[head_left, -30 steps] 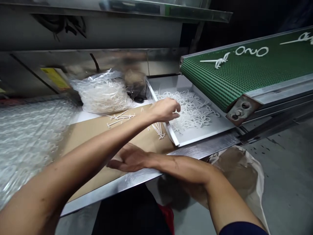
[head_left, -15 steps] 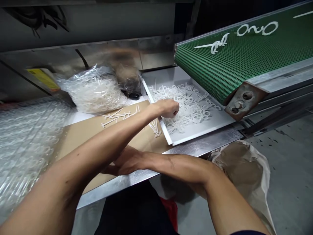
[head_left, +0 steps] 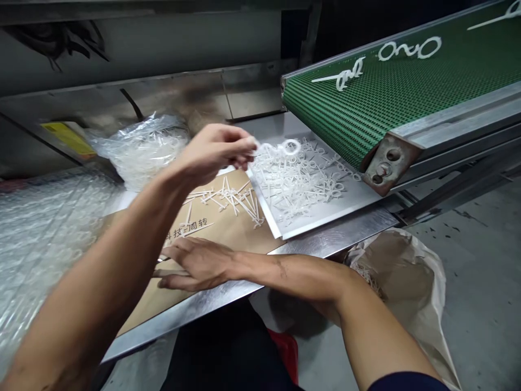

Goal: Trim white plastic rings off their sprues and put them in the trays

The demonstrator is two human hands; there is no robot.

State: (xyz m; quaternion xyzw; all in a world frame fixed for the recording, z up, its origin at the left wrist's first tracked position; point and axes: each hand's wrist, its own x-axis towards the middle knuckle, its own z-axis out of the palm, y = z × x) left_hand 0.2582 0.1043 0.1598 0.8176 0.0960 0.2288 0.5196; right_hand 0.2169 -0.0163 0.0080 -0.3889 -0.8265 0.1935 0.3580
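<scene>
Pinched between the fingertips of my left hand [head_left: 222, 145] is a white plastic ring piece [head_left: 291, 147], raised over the near-left side of a shallow white tray [head_left: 278, 231]. The tray holds a heap of similar white ringed parts [head_left: 313, 174]. My right hand [head_left: 199, 264] lies low over the brown cardboard [head_left: 240, 241] near the table edge, fingers stretched out and apart, partly behind my left forearm. Thin white plastic sticks [head_left: 234, 195] with short cross ends are scattered on the cardboard between my hands and the tray.
A green conveyor belt [head_left: 358, 114] slopes in from the right above the tray, carrying several white parts. A clear bag of white parts [head_left: 146, 149] stands behind the cardboard. Clear plastic packs [head_left: 44, 228] lie at left. A lined sack [head_left: 411, 271] sits below the table at right.
My left hand has lifted out of the tray and moved left with a white ring piece. My right hand's fingers now show spread; more white sticks are visible on the cardboard.
</scene>
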